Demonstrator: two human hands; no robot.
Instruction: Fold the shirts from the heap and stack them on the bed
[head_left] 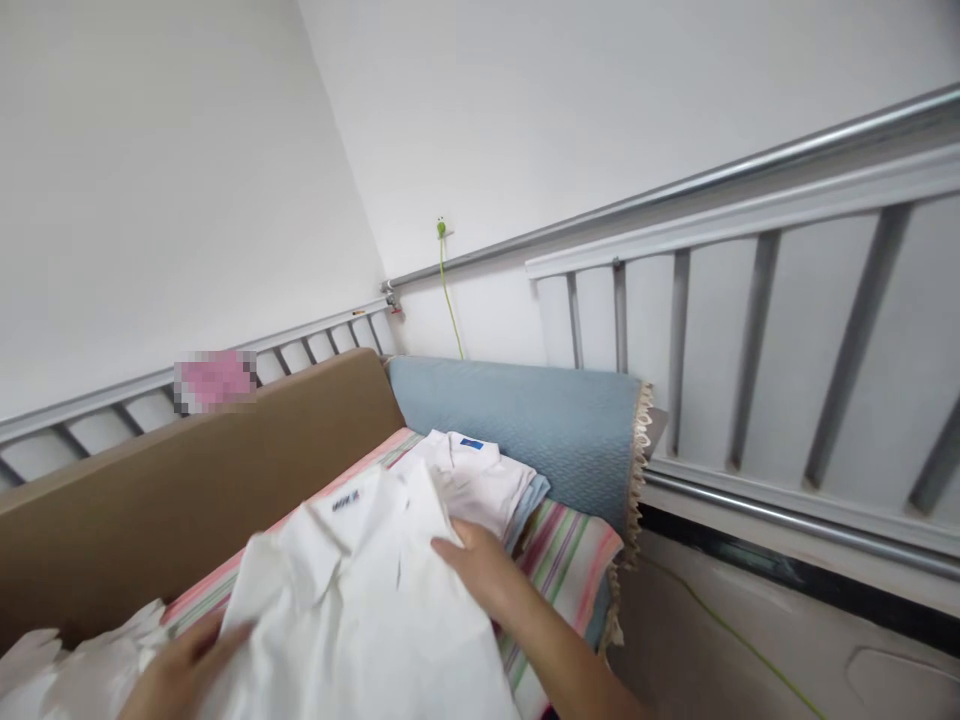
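Observation:
A white collared shirt (375, 590), with dark lettering inside its neck, is spread before me at the lower middle. My right hand (480, 565) grips its right edge, thumb on top and the other fingers partly hidden by the cloth. At the shirt's left edge, my left hand (184, 665) is closed on the fabric, somewhat blurred by motion. Beyond the shirt lies a pile of folded light shirts (487, 480), the top one with a blue label at its neck. More white cloth (82, 670) lies to the left of my left hand.
Striped fabric (574, 545) covers the seat beneath the clothes. A brown sofa back (202, 480) runs along the left, and a blue quilted cover with lace trim (525, 410) drapes the armrest. White radiators (750, 330) and pipes line the walls. A green cord (450, 290) hangs from a socket.

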